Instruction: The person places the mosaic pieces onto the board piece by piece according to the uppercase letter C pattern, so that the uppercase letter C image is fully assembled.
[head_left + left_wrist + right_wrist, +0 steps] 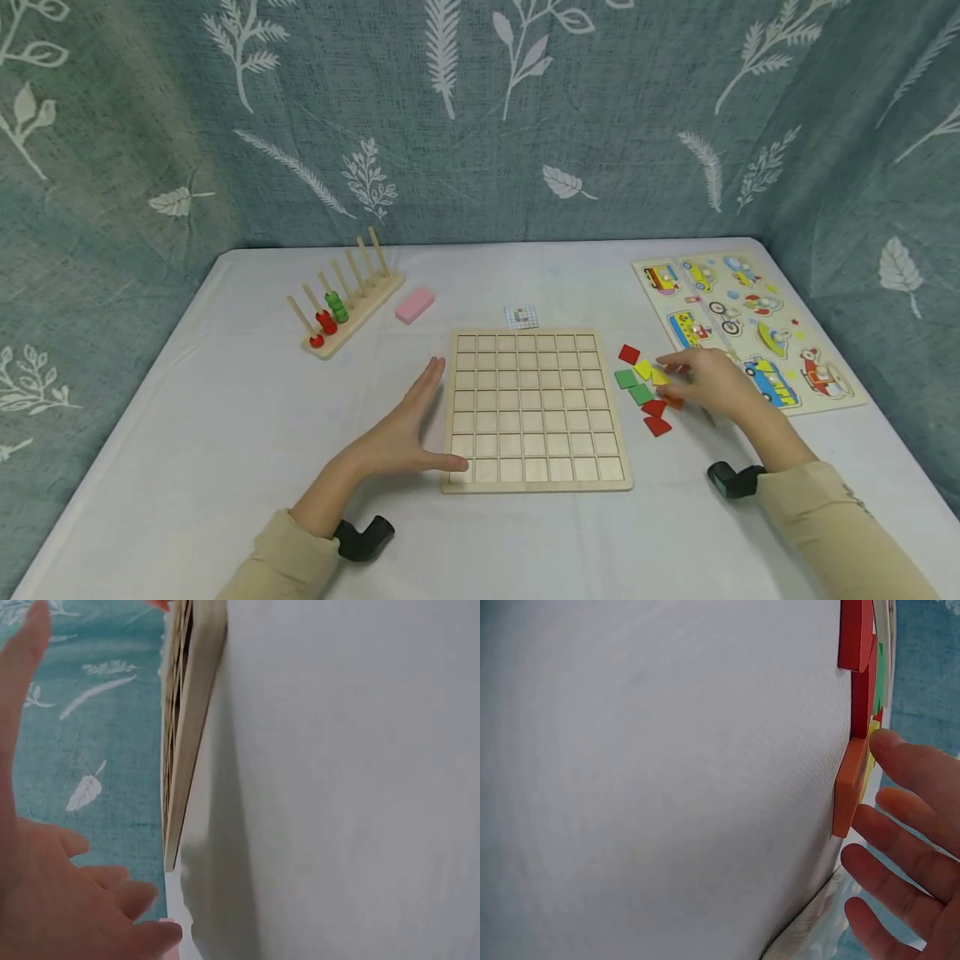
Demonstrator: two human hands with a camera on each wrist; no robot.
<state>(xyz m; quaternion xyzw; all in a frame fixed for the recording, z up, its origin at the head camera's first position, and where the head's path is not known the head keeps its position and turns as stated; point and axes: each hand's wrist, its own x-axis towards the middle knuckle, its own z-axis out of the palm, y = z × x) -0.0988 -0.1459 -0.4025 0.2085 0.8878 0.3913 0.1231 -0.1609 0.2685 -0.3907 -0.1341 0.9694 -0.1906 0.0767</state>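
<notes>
A wooden board with a grid of square cells (536, 487) lies in the middle of the table. Along its left side my left hand (397, 437) is spread, the thumb reaching over the lower left corner. The board's side edge (191, 727) shows in the left wrist view. Right of the board, small flat tiles lie in a loose cluster: red (657, 427), green (625, 379), yellow (642, 369) and orange (847, 791). Over this cluster is my right hand (712, 382), its fingers extended beside the yellow and orange tiles. Whether the fingertips touch a tile is unclear.
A small card with a coloured grid pattern (521, 317) lies behind the board. Farther left are a pink block (415, 305) and a wooden peg rack (367, 304) with red and green beads. A vehicle picture puzzle board (731, 333) lies at the right.
</notes>
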